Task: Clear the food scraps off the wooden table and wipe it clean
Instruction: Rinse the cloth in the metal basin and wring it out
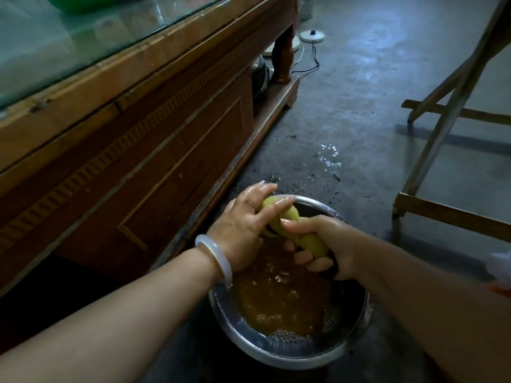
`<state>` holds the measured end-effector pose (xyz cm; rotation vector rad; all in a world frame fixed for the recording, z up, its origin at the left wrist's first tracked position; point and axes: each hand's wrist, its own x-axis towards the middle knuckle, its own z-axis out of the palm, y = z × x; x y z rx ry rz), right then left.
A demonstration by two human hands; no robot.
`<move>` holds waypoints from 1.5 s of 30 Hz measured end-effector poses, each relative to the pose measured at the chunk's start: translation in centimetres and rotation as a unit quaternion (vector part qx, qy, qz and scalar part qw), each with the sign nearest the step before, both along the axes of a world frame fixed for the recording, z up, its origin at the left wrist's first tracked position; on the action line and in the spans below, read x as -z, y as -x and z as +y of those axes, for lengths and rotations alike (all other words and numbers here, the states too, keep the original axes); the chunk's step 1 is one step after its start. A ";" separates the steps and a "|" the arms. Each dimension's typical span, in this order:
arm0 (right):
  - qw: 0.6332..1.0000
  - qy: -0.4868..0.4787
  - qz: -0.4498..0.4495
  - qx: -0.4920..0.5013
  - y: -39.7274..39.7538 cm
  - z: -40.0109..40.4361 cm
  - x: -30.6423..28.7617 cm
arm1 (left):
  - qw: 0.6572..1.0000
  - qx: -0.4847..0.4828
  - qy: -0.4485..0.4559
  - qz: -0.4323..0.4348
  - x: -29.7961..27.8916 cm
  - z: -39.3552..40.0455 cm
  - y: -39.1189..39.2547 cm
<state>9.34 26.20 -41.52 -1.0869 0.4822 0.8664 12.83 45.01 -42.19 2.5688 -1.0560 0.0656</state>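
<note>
A twisted yellow cloth [287, 214] is held over a metal basin [276, 352] that stands on the floor and holds brown, bubbly water. My left hand [246, 222], wet and with a pale bangle on the wrist, grips the cloth's far end. My right hand [323, 247] grips the near end, fingers curled tightly round it. The wooden table with a glass top [116, 64] fills the left side, above and beyond the basin.
Water drops [329, 161] speckle the dark concrete floor beyond the basin. A wooden folding frame [448, 128] stands at the right. A white lid [312, 35] and a cable [309, 64] lie on the floor near the table's far leg [282, 56].
</note>
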 end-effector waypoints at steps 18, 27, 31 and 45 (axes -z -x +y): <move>0.460 0.618 -0.609 -0.189 0.1 0.2 1.5 | 0.853 -0.201 0.099 0.472 -1.9 -3.1 2.2; 0.383 0.568 -0.715 -0.140 -1.1 -0.6 0.1 | 0.624 -0.194 0.230 0.722 -1.5 -3.1 2.6; 0.401 0.549 -0.717 -0.152 -1.4 -0.5 -0.1 | 0.573 -0.155 0.244 0.767 -1.0 -2.9 2.7; 0.376 0.549 -0.732 -0.144 -2.3 -0.2 -0.8 | 0.409 -0.023 0.356 0.840 -0.8 -2.5 2.7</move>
